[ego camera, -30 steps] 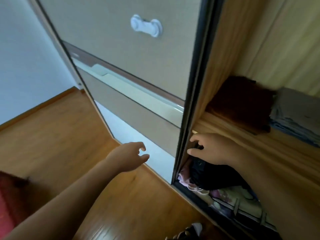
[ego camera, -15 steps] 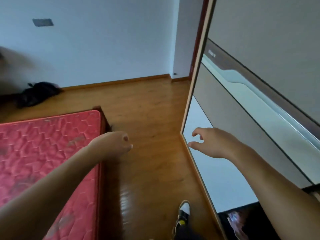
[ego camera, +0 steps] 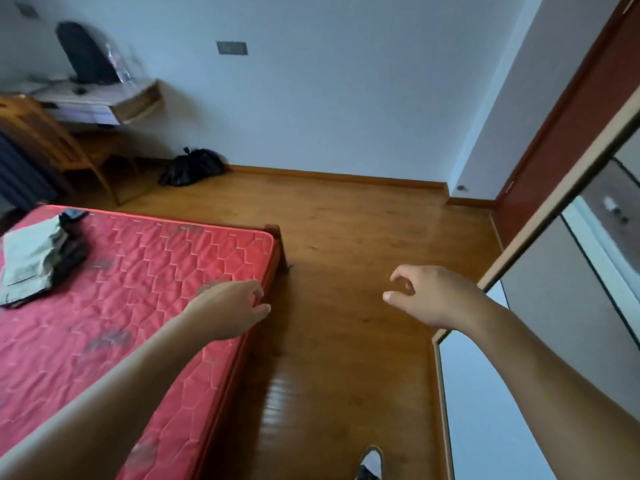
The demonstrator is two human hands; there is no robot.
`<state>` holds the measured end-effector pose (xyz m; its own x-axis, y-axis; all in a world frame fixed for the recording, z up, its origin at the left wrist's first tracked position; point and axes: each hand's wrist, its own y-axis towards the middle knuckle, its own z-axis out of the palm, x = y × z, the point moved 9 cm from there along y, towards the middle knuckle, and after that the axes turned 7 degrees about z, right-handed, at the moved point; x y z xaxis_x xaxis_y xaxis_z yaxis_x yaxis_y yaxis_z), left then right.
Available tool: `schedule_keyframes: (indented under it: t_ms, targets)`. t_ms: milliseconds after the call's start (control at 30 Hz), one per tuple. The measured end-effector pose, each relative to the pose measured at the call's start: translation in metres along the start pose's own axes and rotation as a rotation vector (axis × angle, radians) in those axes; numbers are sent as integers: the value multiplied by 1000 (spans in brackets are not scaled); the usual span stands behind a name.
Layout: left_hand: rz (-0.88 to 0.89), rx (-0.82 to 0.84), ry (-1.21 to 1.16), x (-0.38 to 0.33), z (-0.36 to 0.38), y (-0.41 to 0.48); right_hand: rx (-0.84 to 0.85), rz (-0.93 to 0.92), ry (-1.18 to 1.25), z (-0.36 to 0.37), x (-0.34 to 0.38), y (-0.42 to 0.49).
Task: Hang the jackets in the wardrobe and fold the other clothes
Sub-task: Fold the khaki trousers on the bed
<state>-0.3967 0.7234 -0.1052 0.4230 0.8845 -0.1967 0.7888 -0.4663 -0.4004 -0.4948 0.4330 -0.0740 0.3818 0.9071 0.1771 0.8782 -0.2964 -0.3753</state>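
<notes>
Your left hand [ego camera: 230, 311] and right hand [ego camera: 427, 294] hang loosely curled, holding nothing, beside the red mattress [ego camera: 138, 289]; next, reach its far-end folded clothes [ego camera: 31, 261].

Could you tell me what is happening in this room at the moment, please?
A person stands between a red mattress and the wardrobe door, both hands empty: the left hand over the mattress edge, the right hand above the wooden floor. A pile of clothes lies on the mattress's far left.
</notes>
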Motion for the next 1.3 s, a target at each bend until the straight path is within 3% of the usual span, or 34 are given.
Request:
schedule_keyframes:
  t_ms: [400,1033,1300]
  targets:
    - [-167,-25,-113,33,-65,165,58,-190,-118,-81,38,235]
    - [-131,-15,-132,151,-273,542,46,-175,-73,-220,152,636]
    - [-202,-63,-155,189,-339,716,49,-278,-72,-282,181,838]
